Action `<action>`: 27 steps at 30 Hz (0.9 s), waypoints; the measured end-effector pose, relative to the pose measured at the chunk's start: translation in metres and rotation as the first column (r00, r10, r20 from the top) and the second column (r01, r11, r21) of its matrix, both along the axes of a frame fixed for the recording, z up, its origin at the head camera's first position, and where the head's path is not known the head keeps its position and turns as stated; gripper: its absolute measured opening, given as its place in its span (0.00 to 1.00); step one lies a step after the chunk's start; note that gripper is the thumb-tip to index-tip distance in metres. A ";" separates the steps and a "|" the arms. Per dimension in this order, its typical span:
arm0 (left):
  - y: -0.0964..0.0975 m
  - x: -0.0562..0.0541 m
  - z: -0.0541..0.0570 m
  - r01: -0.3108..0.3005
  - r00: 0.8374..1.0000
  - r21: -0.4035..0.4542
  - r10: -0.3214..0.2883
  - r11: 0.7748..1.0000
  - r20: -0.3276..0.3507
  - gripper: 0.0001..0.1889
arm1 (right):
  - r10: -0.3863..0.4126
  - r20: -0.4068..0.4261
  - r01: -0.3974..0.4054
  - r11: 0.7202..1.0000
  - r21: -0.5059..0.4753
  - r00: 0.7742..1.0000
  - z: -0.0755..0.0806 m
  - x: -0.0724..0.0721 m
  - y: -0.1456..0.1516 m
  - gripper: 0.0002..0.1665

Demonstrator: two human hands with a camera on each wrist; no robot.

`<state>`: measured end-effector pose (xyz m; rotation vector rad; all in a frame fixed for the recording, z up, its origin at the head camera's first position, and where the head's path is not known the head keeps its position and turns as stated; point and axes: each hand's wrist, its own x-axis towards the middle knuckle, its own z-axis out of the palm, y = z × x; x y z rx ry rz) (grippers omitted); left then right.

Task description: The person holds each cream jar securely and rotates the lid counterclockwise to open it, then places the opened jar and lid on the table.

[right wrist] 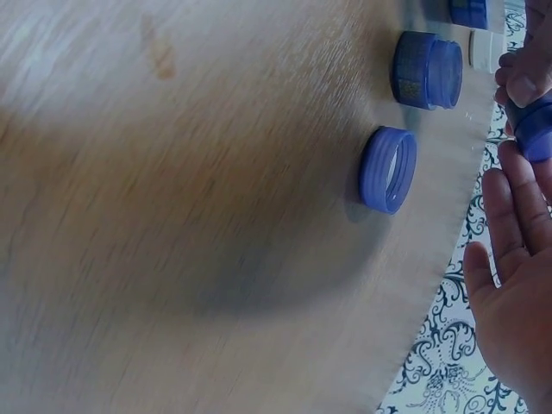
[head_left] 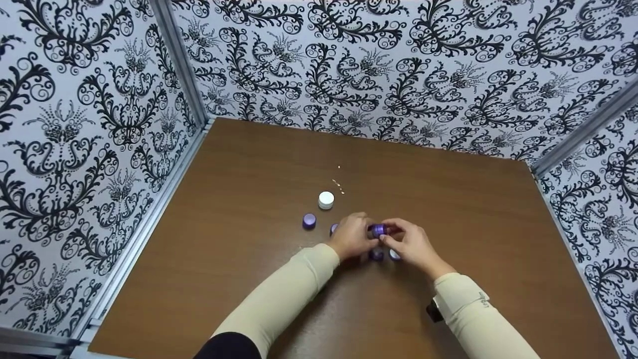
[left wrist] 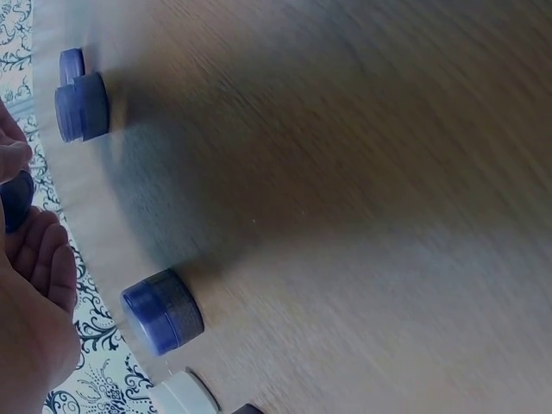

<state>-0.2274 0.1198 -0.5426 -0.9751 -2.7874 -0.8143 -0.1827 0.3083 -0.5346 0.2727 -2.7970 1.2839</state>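
Observation:
A small purple jar (head_left: 378,230) is held sideways between both hands, above the table. My left hand (head_left: 354,234) grips it from the left; in the right wrist view the thumb and fingers close round its body. On the other end, my right hand (head_left: 411,244) pinches the jar between thumb and fingers, its remaining fingers extended in the right wrist view (right wrist: 526,302). Beneath the hands stands a lidless purple jar (right wrist: 423,69). Beside it lies an upturned purple lid (right wrist: 388,170) with a white inside. Another purple jar (head_left: 334,228) is partly hidden behind the left hand.
Left of the hands stands a purple jar (head_left: 309,221) with its lid on. A white jar (head_left: 326,200) is a little farther back. Small pale flecks (head_left: 339,186) mark the brown table (head_left: 239,189). Patterned walls (head_left: 349,65) enclose the table at the back and sides.

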 end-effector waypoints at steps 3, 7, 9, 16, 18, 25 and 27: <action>0.000 0.000 0.001 0.002 1.000 0.000 -0.002 1.000 0.015 0.21 | 0.001 0.004 -0.001 1.000 -0.005 1.000 0.000 0.000 0.001 0.19; 0.000 0.001 0.002 0.008 1.000 0.009 -0.008 1.000 0.021 0.21 | -0.023 0.012 0.023 1.000 -0.004 1.000 0.001 0.000 0.001 0.17; 0.000 0.001 0.002 0.013 1.000 0.007 -0.013 1.000 0.016 0.21 | -0.032 0.016 0.032 0.999 0.002 0.999 0.001 0.000 0.000 0.16; -0.001 0.001 0.000 0.024 1.000 -0.025 -0.024 0.999 -0.001 0.20 | -0.026 0.007 0.026 1.000 0.015 1.000 -0.001 0.000 0.000 0.17; 0.000 0.001 0.000 0.027 1.000 -0.034 -0.027 0.999 -0.003 0.20 | -0.019 -0.001 0.019 1.000 0.017 1.000 -0.001 0.001 0.000 0.17; 0.000 0.002 0.001 0.032 0.999 -0.030 -0.032 0.999 -0.022 0.20 | -0.016 0.004 0.016 1.000 0.006 1.000 -0.001 0.002 0.002 0.18; 0.001 0.002 0.001 0.031 0.999 -0.028 -0.032 0.999 -0.027 0.20 | -0.024 0.020 0.024 1.000 0.001 1.000 -0.001 0.002 0.002 0.19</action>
